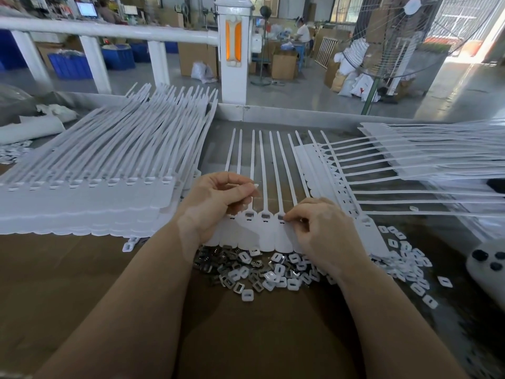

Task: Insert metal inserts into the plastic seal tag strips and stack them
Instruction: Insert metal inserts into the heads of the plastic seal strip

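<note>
1. Head view: a white seal tag strip (269,231) lies flat on the worktable (82,269), its tails pointing away from the person.
2. The left hand (216,203) rests on the strip's left end, fingers curled, pinching a small pale piece (255,185).
3. The right hand (322,231) pinches at a socket (281,216) of the strip; whether it holds an insert cannot be told.
4. Loose metal inserts (218,272) and white caps (278,269) lie heaped just below the strip.
5. Stacked strips (90,192) lie to the left; further strips (410,160) lie to the right.
</note>
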`<state>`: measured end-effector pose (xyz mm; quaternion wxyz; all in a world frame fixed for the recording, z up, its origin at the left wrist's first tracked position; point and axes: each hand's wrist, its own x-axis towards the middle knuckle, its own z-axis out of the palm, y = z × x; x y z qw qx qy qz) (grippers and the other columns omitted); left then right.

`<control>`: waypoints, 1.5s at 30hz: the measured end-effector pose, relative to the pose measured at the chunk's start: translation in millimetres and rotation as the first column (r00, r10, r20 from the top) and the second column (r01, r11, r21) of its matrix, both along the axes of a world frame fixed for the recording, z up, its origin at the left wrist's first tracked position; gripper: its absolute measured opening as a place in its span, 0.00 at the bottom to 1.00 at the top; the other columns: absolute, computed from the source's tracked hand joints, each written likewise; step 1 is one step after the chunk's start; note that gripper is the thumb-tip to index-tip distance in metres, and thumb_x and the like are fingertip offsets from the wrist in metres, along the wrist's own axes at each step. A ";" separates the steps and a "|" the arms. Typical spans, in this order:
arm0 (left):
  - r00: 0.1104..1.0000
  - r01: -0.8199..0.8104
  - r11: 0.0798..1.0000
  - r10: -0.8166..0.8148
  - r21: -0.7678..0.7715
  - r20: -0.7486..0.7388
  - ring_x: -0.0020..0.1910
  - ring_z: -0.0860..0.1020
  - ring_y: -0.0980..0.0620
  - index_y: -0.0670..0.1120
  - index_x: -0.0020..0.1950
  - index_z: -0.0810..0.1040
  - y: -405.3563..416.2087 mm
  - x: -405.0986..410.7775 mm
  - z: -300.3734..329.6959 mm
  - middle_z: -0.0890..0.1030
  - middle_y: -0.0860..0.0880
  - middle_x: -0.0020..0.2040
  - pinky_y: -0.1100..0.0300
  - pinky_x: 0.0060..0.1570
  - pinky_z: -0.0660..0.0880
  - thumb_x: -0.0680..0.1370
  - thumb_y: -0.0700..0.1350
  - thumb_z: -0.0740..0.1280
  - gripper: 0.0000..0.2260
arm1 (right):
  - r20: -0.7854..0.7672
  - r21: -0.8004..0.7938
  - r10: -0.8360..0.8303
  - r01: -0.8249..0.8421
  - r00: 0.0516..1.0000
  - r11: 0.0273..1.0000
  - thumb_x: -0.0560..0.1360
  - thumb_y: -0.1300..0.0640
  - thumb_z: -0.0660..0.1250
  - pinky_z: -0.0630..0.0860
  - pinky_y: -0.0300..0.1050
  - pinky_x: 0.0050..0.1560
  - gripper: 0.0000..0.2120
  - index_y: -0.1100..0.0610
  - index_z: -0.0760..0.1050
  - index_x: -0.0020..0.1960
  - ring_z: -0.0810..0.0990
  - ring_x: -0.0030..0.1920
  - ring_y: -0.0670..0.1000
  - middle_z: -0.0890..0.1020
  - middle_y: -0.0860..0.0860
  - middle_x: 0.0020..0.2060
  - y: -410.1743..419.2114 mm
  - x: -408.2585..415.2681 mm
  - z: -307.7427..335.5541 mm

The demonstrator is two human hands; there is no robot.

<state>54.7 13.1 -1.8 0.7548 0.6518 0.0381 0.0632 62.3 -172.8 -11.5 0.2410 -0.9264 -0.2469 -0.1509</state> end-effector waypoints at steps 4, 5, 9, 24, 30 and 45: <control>0.996 -0.085 0.996 0.085 0.012 -0.016 0.38 0.79 0.51 0.45 0.40 0.80 4.8 0.0 -0.9 0.82 0.46 0.37 0.67 0.36 0.76 0.69 0.31 0.70 0.09 | 0.000 0.016 -0.007 0.007 1.000 1.000 0.73 0.63 0.64 0.61 0.31 0.53 0.09 0.56 0.83 0.45 0.76 0.48 0.47 0.83 0.47 0.43 0.7 0.0 -1.5; 0.995 -0.097 0.995 0.097 0.018 -0.024 0.39 0.79 0.51 0.45 0.42 0.81 5.4 -0.2 -1.1 0.82 0.46 0.38 0.67 0.36 0.76 0.69 0.30 0.70 0.10 | 0.000 0.017 -0.009 0.009 1.000 1.000 0.73 0.63 0.64 0.62 0.31 0.53 0.09 0.56 0.83 0.45 0.76 0.48 0.48 0.83 0.48 0.43 0.9 0.3 -1.8; 0.989 -0.143 0.982 0.147 0.124 -0.029 0.31 0.78 0.59 0.45 0.43 0.82 5.6 -1.2 1.4 0.81 0.50 0.34 0.70 0.32 0.74 0.71 0.32 0.69 0.08 | 0.012 0.024 -0.011 0.010 1.000 1.000 0.73 0.63 0.64 0.66 0.35 0.54 0.09 0.56 0.83 0.45 0.76 0.49 0.49 0.83 0.48 0.43 1.5 1.2 -3.7; 0.954 -0.268 0.735 0.291 0.622 0.067 0.38 0.77 0.60 0.48 0.44 0.79 17.4 -16.9 -5.5 0.79 0.55 0.38 0.73 0.37 0.69 0.75 0.38 0.68 0.06 | 0.041 0.027 -0.026 0.025 0.999 0.999 0.74 0.63 0.64 0.69 0.40 0.52 0.08 0.57 0.82 0.46 0.75 0.49 0.51 0.82 0.49 0.44 3.5 -1.2 -6.9; 0.956 -0.251 0.660 0.282 0.708 0.077 0.42 0.74 0.58 0.45 0.46 0.79 20.7 -18.6 -9.9 0.78 0.53 0.41 0.71 0.43 0.66 0.76 0.38 0.66 0.04 | 0.050 0.034 -0.027 0.025 0.998 0.999 0.73 0.63 0.65 0.67 0.37 0.50 0.07 0.57 0.82 0.45 0.75 0.48 0.50 0.82 0.49 0.43 2.8 -0.2 -8.9; 0.944 -0.264 0.443 0.300 0.857 0.136 0.46 0.67 0.55 0.45 0.49 0.80 24.4 -14.1 -16.9 0.70 0.50 0.47 0.72 0.44 0.58 0.78 0.41 0.64 0.06 | 0.072 0.044 -0.029 0.026 0.997 0.999 0.73 0.64 0.66 0.66 0.36 0.49 0.06 0.57 0.82 0.44 0.75 0.47 0.49 0.82 0.49 0.43 3.1 1.4 -12.8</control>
